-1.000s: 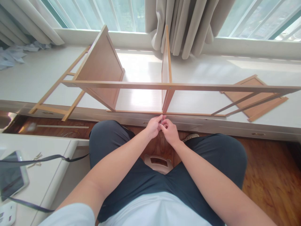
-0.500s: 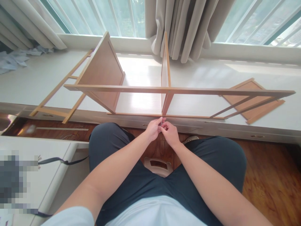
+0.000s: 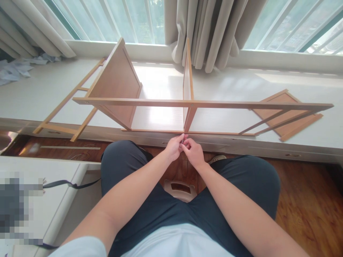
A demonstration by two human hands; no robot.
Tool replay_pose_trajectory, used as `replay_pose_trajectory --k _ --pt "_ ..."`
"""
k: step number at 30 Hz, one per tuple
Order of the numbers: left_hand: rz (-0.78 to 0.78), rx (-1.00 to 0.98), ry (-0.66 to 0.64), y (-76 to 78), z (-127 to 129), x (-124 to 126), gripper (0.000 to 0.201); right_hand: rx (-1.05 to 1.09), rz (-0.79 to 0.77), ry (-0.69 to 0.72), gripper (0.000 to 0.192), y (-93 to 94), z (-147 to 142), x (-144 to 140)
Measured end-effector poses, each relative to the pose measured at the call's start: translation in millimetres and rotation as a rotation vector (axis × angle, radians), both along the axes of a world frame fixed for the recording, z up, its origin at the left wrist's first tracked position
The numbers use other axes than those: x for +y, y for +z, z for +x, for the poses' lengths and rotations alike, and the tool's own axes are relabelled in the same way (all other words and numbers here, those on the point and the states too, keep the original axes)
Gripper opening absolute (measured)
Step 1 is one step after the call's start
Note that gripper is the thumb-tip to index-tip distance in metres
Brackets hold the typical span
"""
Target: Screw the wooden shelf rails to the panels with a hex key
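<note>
Head view, centre of the frame. We saw the left hand (image 3: 174,147) and the right hand (image 3: 193,152) meeting just below the near rail of a wooden rack (image 3: 187,104), which lay on its side across the white sill (image 3: 227,85). The fingertips of both hands were pinched together on a thin metal tool (image 3: 182,141), small and partly hidden, so we could not tell its kind. The tool stood near the joint where the middle panel (image 3: 188,71) met the near rail, at the sill's front edge.

Upper centre: a grey curtain (image 3: 206,32) hung behind the middle panel. Left of centre: a broader panel (image 3: 115,84) of the rack stood tilted, with a ladder-like side frame (image 3: 66,107) beyond it toward the left edge. Right of centre: a loose board (image 3: 288,110) lay flat on the sill under the rack's long rails.

Lower frame: the person's knees, in dark trousers (image 3: 241,185), spread either side of a white stool (image 3: 180,188) on the wood floor (image 3: 308,200). Lower left: a white table (image 3: 53,189) with a dark strap (image 3: 69,184) across it.
</note>
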State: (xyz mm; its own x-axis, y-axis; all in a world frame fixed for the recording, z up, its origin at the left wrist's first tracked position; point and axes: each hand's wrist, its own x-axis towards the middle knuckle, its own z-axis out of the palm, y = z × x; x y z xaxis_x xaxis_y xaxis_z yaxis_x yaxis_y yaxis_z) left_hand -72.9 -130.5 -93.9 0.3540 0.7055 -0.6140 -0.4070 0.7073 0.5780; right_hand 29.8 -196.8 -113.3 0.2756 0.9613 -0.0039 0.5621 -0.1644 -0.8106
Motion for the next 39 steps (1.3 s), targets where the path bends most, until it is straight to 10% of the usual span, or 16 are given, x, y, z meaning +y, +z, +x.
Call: replay_pose_trajectory --k 19,30,39 --pt "-0.065 0.026 0.098 -1.6 7 -3 0.016 -0.084 -0.074 -0.005 0.011 3.2 -10 5" --pt "-0.063 0.035 0.063 -6.2 1 0 0.012 0.308 -0.05 0.024 0.016 -3.4 -12 8" --pt "0.067 0.031 -0.211 -4.0 -17 2 0.037 0.783 -0.206 0.026 0.033 -0.3 -16 13"
